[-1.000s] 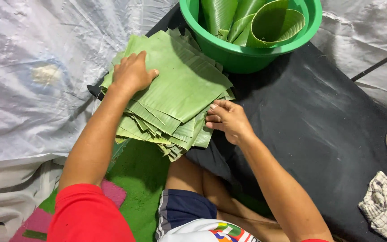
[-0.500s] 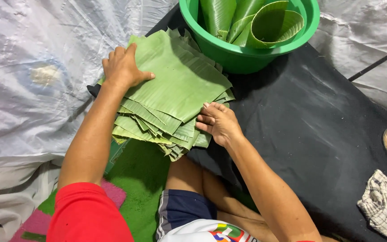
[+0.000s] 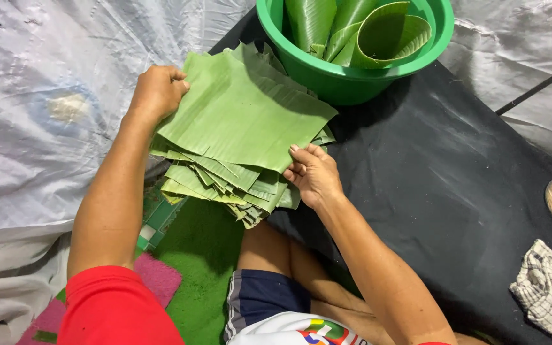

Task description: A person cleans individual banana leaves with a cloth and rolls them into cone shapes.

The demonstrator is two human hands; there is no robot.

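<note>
Left hand (image 3: 156, 92) curls over top banana leaf sheet (image 3: 244, 112); right hand (image 3: 313, 174) pinches its near corner above leaf stack (image 3: 222, 182). Lift evenly, avoid tearing along ribs.

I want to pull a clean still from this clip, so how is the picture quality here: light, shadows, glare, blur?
Head view: even, bright light; the leaf stack and both hands, left hand and right hand, look sharp, with no motion blur. The green basin throws a soft shadow on the black sheet. Mild sheen on the white tarp, nothing blown out. Slight wide-angle stretch at the edges.
</note>
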